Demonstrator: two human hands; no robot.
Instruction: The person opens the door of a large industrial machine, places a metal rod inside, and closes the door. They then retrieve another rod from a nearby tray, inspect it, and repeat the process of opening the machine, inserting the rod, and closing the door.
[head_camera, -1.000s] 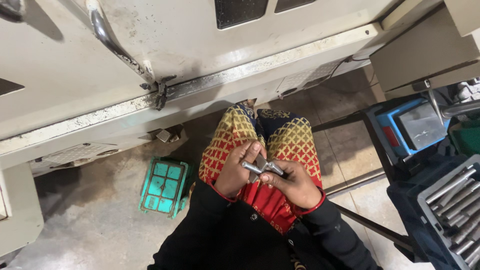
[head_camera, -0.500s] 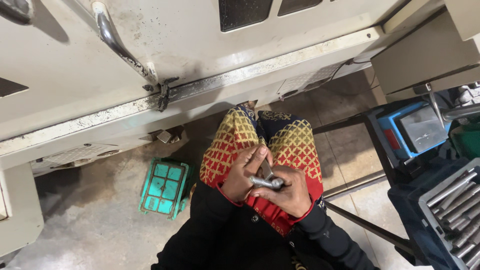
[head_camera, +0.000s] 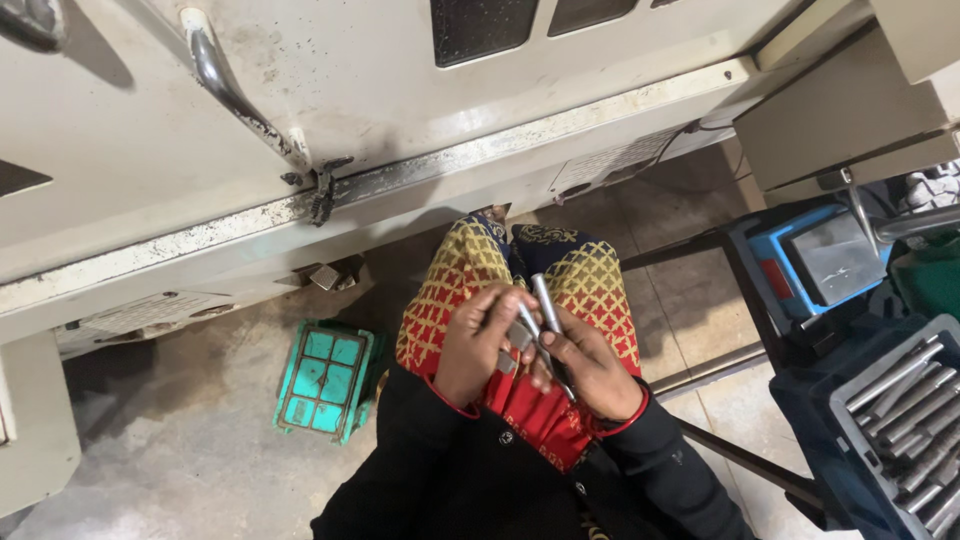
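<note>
Two hands (head_camera: 480, 345), two metal rods (head_camera: 545, 305), one green crate (head_camera: 322, 380).

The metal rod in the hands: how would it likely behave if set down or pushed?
The metal rod looks round and smooth, so it would probably roll on a flat surface. It appears solid and straight, likely stiff and heavy for its size. The right hand and left hand pinch it; its bright finish may be slippery.

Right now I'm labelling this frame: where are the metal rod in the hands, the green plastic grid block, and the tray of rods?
thin metal rod (head_camera: 546, 300), head view, upper shaft.
green plastic grid block (head_camera: 322, 378), head view, top face.
grey tray of metal rods (head_camera: 850, 385), head view, left rim.
</note>
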